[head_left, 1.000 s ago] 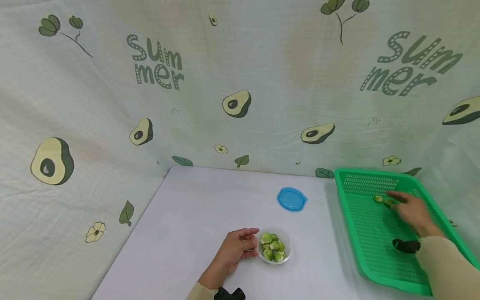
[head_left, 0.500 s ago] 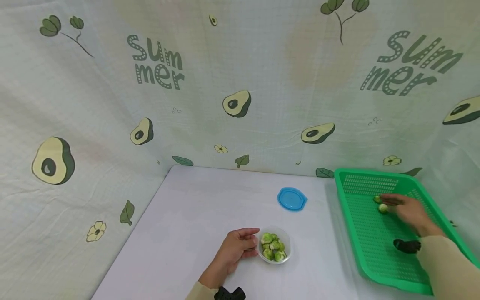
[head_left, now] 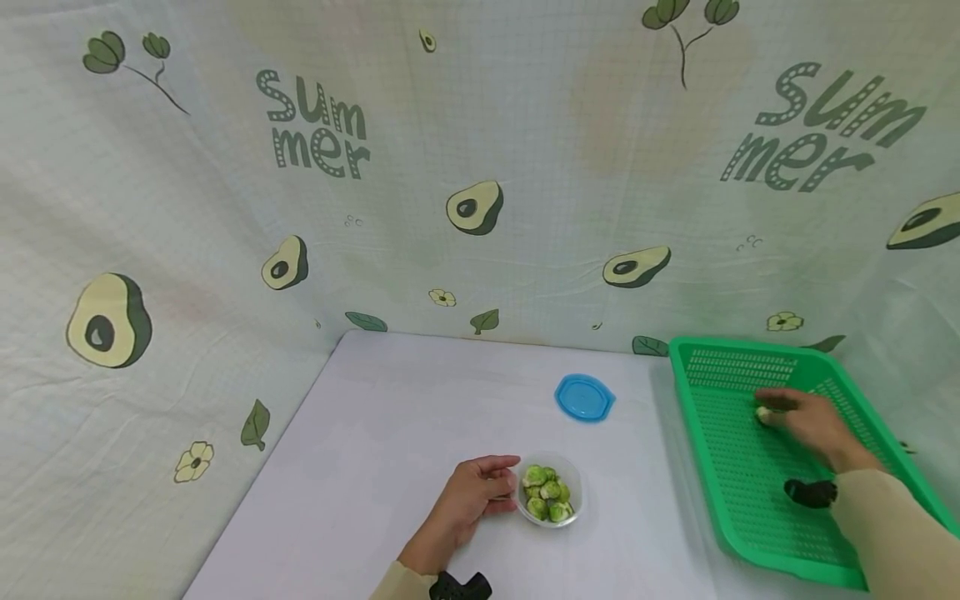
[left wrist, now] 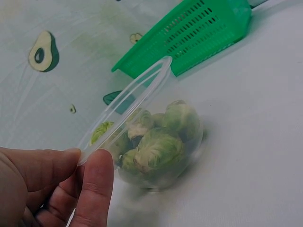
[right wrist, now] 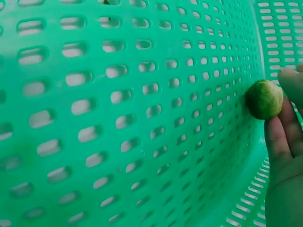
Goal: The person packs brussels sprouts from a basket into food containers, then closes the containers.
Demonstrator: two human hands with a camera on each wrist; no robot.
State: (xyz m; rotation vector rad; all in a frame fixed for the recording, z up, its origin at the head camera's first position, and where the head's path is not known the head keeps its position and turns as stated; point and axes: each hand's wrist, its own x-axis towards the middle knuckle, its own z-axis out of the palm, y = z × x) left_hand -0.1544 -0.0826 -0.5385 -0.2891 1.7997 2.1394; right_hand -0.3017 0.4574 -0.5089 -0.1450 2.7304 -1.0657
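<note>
My left hand point(head_left: 476, 497) pinches the rim of a clear round plastic container point(left wrist: 165, 75) between thumb and finger. Several Brussels sprouts point(left wrist: 158, 149) lie inside the container, which stands upright on the table. Over on the right, my right hand point(head_left: 810, 425) reaches down into a green perforated basket point(head_left: 701, 475). Its thumb and fingers hold a single Brussels sprout point(right wrist: 264, 100) low in the basket. Only a small pale part of that sprout shows in the head view; the hand hides the basket floor behind it.
A blue lid point(head_left: 584, 397) lies on the white table point(head_left: 420, 400) behind the container. The basket's raised rim borders the right side. A printed curtain point(head_left: 547, 125) hangs along the back and left of the table.
In the basket, my right fingers have moved slightly over the sprouts. Of the two visible half a second ago, one is now out of sight under the hand. The left hand stays put.
</note>
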